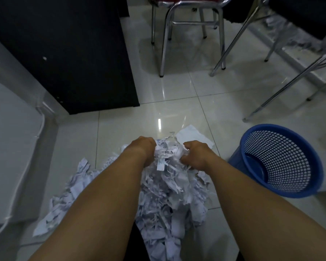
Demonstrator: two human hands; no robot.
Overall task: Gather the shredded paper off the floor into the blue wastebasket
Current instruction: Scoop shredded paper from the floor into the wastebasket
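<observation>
While I look down over both forearms, the black cabinet point(64, 53) fills the far-left part of the floor point(177, 87), its front corner not far beyond the shredded paper point(169, 194). That heap lies with its long axis running from me straight outward, and a looser tongue of scraps spreads off to its left. The left hand point(142, 147) is dug into the far end of the heap, fingers curled down into the strips and gripping them; I cannot see the fingertips. Just to its right, the right hand point(194, 153) is curled tight too, pinching a bunch of strips, so the clump sits held between both. A flat white sheet point(194, 137) lies on the floor just beyond the right hand. Right of the heap, near but apart, the blue wastebasket point(235, 157) has its mouth facing up toward me, with bare tile between them. Chrome chair legs point(165, 44) stand well beyond, with open floor in front of them.
</observation>
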